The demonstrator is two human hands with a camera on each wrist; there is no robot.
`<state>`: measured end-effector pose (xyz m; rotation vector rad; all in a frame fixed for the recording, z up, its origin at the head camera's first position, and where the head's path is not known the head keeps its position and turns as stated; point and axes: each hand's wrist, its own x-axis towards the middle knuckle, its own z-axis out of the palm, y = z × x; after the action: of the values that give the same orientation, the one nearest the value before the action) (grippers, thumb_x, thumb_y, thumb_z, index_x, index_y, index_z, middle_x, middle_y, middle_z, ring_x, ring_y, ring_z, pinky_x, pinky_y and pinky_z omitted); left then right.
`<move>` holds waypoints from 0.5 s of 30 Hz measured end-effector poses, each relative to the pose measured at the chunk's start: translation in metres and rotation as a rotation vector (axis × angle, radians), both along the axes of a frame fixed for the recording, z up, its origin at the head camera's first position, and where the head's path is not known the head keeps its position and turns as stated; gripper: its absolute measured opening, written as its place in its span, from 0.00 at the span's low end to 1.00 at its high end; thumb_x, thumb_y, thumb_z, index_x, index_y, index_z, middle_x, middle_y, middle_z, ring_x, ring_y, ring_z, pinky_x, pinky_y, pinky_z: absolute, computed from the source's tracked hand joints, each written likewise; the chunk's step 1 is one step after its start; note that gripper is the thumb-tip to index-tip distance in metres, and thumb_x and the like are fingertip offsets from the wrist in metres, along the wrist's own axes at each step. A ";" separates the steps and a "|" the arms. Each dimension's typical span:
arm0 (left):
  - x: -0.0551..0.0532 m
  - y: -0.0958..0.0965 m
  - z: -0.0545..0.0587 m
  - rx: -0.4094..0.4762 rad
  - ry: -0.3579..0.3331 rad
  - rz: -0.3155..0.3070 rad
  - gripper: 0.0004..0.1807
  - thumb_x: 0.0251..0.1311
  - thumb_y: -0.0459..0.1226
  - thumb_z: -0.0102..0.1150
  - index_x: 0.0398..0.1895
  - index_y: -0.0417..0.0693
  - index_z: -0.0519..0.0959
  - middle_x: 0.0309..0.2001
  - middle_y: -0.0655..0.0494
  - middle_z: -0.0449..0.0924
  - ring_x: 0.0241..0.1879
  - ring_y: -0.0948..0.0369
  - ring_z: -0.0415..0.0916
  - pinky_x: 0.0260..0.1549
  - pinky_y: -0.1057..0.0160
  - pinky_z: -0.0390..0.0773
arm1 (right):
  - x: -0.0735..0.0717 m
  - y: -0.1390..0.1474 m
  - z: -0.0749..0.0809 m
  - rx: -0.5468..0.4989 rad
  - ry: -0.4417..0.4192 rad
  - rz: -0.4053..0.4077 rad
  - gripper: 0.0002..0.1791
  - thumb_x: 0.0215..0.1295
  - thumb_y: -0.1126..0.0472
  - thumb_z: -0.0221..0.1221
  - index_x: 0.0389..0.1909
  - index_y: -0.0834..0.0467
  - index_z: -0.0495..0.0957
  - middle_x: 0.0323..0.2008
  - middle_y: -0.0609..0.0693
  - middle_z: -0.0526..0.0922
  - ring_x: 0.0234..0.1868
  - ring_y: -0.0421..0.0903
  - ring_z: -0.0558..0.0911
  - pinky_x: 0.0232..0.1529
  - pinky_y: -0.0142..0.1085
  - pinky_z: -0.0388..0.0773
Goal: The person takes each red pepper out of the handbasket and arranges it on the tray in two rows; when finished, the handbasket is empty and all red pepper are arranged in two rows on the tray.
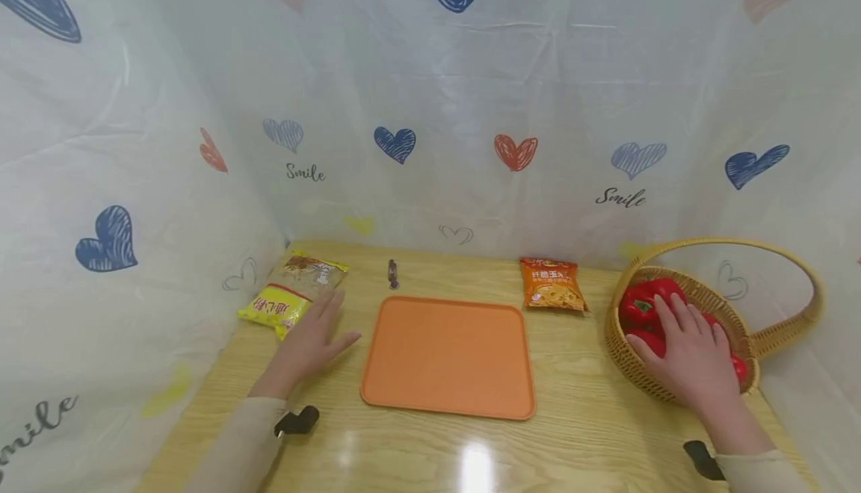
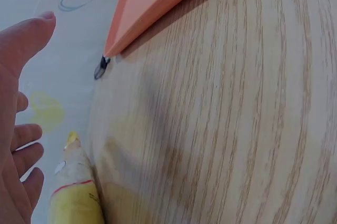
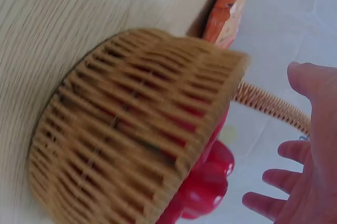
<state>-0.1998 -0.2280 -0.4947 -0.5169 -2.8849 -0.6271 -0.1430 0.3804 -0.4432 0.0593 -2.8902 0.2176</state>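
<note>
My right hand (image 1: 696, 358) is over the wicker basket (image 1: 635, 373), fingers spread and nearly straight. Red bell peppers (image 1: 639, 302) lie in the basket, partly hidden by that hand. In the right wrist view a gap shows between the fingers (image 3: 281, 179) and the glossy red peppers (image 3: 202, 187). On the left, my left hand (image 1: 306, 347) hovers by a yellow and clear food bag (image 1: 285, 299), holding nothing. Its thumb stands apart from the fingers. The left wrist view shows the bag (image 2: 79, 200) below the fingers; whether they touch cannot be told.
An orange rectangular tray (image 1: 449, 358) lies mid-table between the hands. Behind its right corner stands an orange snack packet (image 1: 553, 284). A small dark brown item (image 1: 393, 274) lies behind the tray. Heart-printed white sheeting (image 1: 457, 194) encloses the back and sides. The basket's tall handle (image 1: 800, 329) leans rightward.
</note>
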 end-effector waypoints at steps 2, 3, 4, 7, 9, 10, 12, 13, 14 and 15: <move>0.001 0.001 -0.001 0.016 -0.014 -0.003 0.50 0.68 0.61 0.57 0.81 0.41 0.52 0.78 0.35 0.52 0.75 0.37 0.53 0.69 0.35 0.61 | 0.002 0.006 0.000 -0.005 0.008 -0.003 0.53 0.66 0.35 0.60 0.78 0.65 0.52 0.73 0.74 0.54 0.68 0.77 0.55 0.67 0.76 0.42; 0.001 0.002 -0.001 0.028 -0.026 -0.004 0.50 0.68 0.61 0.57 0.81 0.41 0.52 0.78 0.35 0.53 0.75 0.37 0.54 0.69 0.35 0.61 | 0.003 0.008 0.000 -0.007 0.014 -0.004 0.53 0.66 0.36 0.60 0.78 0.65 0.53 0.72 0.75 0.55 0.67 0.78 0.56 0.66 0.76 0.44; 0.002 0.002 -0.001 0.040 -0.041 -0.006 0.50 0.68 0.61 0.57 0.81 0.41 0.52 0.77 0.35 0.54 0.75 0.37 0.54 0.69 0.35 0.61 | 0.004 0.011 0.000 -0.007 0.020 -0.006 0.52 0.66 0.36 0.61 0.78 0.65 0.53 0.72 0.75 0.55 0.67 0.78 0.57 0.65 0.76 0.45; 0.002 0.004 -0.004 0.077 -0.086 -0.013 0.49 0.68 0.61 0.57 0.81 0.41 0.52 0.76 0.35 0.57 0.75 0.38 0.55 0.71 0.37 0.59 | 0.007 0.018 -0.001 -0.002 0.027 -0.010 0.52 0.66 0.37 0.61 0.77 0.66 0.53 0.70 0.76 0.56 0.65 0.79 0.58 0.63 0.76 0.50; 0.003 0.005 -0.007 0.099 -0.114 -0.016 0.49 0.69 0.60 0.56 0.81 0.42 0.52 0.76 0.36 0.57 0.75 0.39 0.55 0.72 0.38 0.57 | 0.009 0.023 -0.001 0.005 0.024 -0.017 0.51 0.66 0.38 0.62 0.77 0.66 0.54 0.69 0.77 0.57 0.64 0.79 0.59 0.60 0.76 0.53; 0.003 0.005 -0.008 0.107 -0.123 -0.021 0.49 0.69 0.60 0.57 0.81 0.42 0.52 0.76 0.37 0.57 0.75 0.40 0.55 0.72 0.39 0.57 | 0.009 0.025 -0.002 0.008 0.023 -0.020 0.51 0.66 0.39 0.62 0.77 0.67 0.54 0.69 0.77 0.57 0.64 0.79 0.59 0.60 0.76 0.54; 0.003 0.006 -0.012 0.117 -0.132 -0.024 0.49 0.68 0.60 0.58 0.81 0.44 0.52 0.77 0.39 0.58 0.75 0.41 0.56 0.73 0.40 0.57 | 0.009 0.029 -0.002 0.006 0.020 -0.027 0.50 0.67 0.39 0.62 0.76 0.67 0.54 0.68 0.77 0.57 0.63 0.79 0.59 0.59 0.77 0.54; 0.003 0.007 -0.013 0.124 -0.137 -0.028 0.48 0.68 0.59 0.58 0.81 0.44 0.53 0.77 0.39 0.58 0.75 0.41 0.56 0.73 0.40 0.57 | 0.009 0.031 -0.002 0.001 0.021 -0.030 0.50 0.67 0.40 0.62 0.76 0.68 0.55 0.68 0.77 0.57 0.63 0.80 0.59 0.58 0.77 0.55; 0.004 0.008 -0.015 0.131 -0.143 -0.032 0.48 0.68 0.59 0.59 0.81 0.45 0.53 0.77 0.40 0.58 0.75 0.41 0.56 0.73 0.40 0.56 | 0.008 0.033 -0.002 -0.005 0.026 -0.034 0.49 0.67 0.41 0.63 0.75 0.68 0.55 0.68 0.78 0.58 0.63 0.80 0.60 0.58 0.77 0.55; 0.004 0.009 -0.015 0.142 -0.153 -0.033 0.48 0.67 0.59 0.59 0.81 0.46 0.53 0.77 0.41 0.58 0.75 0.42 0.56 0.73 0.40 0.56 | 0.008 0.035 -0.002 -0.010 0.032 -0.036 0.49 0.66 0.41 0.63 0.75 0.69 0.55 0.68 0.78 0.59 0.62 0.80 0.60 0.57 0.77 0.56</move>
<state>-0.1959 -0.2194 -0.5101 -0.5192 -2.9478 -0.9062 -0.1352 0.4151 -0.4455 0.0081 -2.8555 0.2229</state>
